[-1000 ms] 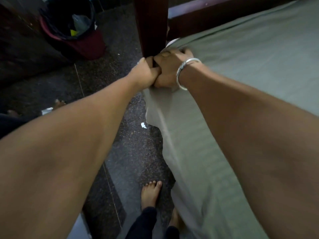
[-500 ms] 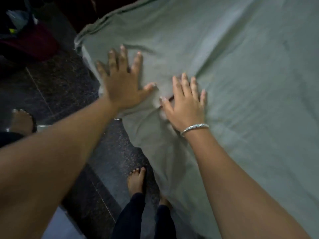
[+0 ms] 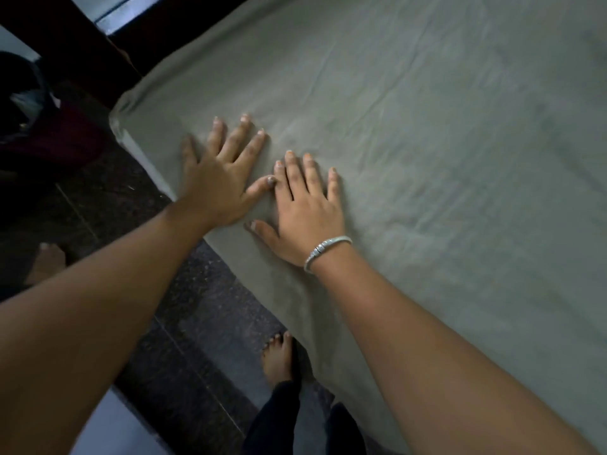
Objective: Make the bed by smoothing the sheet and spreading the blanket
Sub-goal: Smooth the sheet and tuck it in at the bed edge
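Both hands, left (image 3: pixel 216 182) and right (image 3: pixel 305 211), press flat, grip wide, on the sheet (image 3: pixel 443 142); pushing outward may untuck what looks like a loose corner.

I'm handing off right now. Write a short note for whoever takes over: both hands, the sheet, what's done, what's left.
Left hand: flat, fingers spread, pressing the sheet by its near edge.
Right hand: flat on the sheet close beside it, with a bangle on the wrist.
Sheet: covers the bed and hangs over the near side; light creases run across the middle.
Done: sheet is on and mostly flat.
Left: smooth out the creases, then spread the blanket, which is not in view.
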Demonstrator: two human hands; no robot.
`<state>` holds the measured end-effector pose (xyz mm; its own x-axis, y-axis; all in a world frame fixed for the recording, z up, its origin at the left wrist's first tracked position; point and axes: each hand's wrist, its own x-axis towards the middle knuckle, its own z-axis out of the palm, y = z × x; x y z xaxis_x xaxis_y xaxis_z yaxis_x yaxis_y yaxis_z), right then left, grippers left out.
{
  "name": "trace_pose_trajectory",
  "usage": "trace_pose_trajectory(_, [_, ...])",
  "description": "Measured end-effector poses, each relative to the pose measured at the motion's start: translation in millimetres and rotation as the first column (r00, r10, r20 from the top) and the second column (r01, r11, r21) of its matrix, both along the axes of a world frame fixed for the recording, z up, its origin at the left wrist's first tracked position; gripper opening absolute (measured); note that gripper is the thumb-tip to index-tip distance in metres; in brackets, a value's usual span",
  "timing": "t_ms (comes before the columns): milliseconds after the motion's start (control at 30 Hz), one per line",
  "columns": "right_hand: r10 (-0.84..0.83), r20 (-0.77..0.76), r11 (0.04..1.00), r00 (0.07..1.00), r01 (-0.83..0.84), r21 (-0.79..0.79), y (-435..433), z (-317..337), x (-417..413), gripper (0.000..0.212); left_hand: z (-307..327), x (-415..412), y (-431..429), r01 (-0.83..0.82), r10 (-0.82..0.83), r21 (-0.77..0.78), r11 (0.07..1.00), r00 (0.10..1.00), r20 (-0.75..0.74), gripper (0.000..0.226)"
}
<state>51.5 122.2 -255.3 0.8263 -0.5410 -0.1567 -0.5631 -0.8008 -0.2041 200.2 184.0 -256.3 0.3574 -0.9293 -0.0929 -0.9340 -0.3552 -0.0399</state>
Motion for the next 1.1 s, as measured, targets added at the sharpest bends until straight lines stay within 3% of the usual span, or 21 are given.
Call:
trace_pose_trajectory(300, [0.087,-0.014,0.996,0.996,-0.087,0.013,7.3,2.2,73.6,0.106,2.3,77.9,20.0,-0.312,0.316,0.076,0.947,0.948,-0.044,0.089])
trace_pose_trajectory(400, [0.093,0.042,0.995,0.995,-0.093,0.021,6.0,4.1,81.4,0.106,14.1,58.9,12.5,-0.192,0.191,-0.082,0.978,0.981,-0.024,0.075])
trace_pose_trajectory(467, [-0.032,0.109,0.999,0.994,0.032,0.007,5.6,-0.2,64.7,0.100,18.4,36.0,6.2,-0.013,0.006,-0.176,0.984,0.999,-0.039,0.068])
trace_pose_trajectory(600, [-0.285,0.102,0.958,0.953,0.286,0.006,10.3,-9.1,13.2,0.081,7.1,3.0,-4.6,0.239,-0.244,-0.074,0.968,0.967,-0.073,0.068])
trace_pose_trajectory(700, [-0.297,0.038,0.955,0.954,0.297,0.006,15.0,-8.3,-15.4,0.087,-1.8,-4.3,-4.1,0.211,-0.210,0.019,0.977,0.977,-0.046,0.073])
trace_pose_trajectory(800, [-0.398,0.028,0.918,0.917,0.398,0.007,21.9,-7.2,-51.7,0.085,7.7,-28.6,-7.6,0.091,-0.091,-0.013,0.996,0.993,-0.068,0.074])
trace_pose_trajectory(933, [-0.522,0.075,0.853,0.850,0.521,0.037,24.2,-7.7,-93.5,0.065,6.7,-110.8,-15.7,0.432,-0.433,-0.046,0.901,0.885,-0.173,0.064])
trace_pose_trajectory(1000, [-0.515,0.042,0.857,0.856,0.515,0.017,18.9,-9.1,-111.2,0.064,1.0,-134.5,-18.9,0.427,-0.421,-0.018,0.904,0.882,-0.211,0.063])
trace_pose_trajectory(1100, [-0.454,0.003,0.891,0.891,0.454,-0.015,18.2,-9.7,-145.0,0.070,-5.1,-143.6,-16.6,0.349,-0.341,0.031,0.937,0.929,-0.144,0.076])
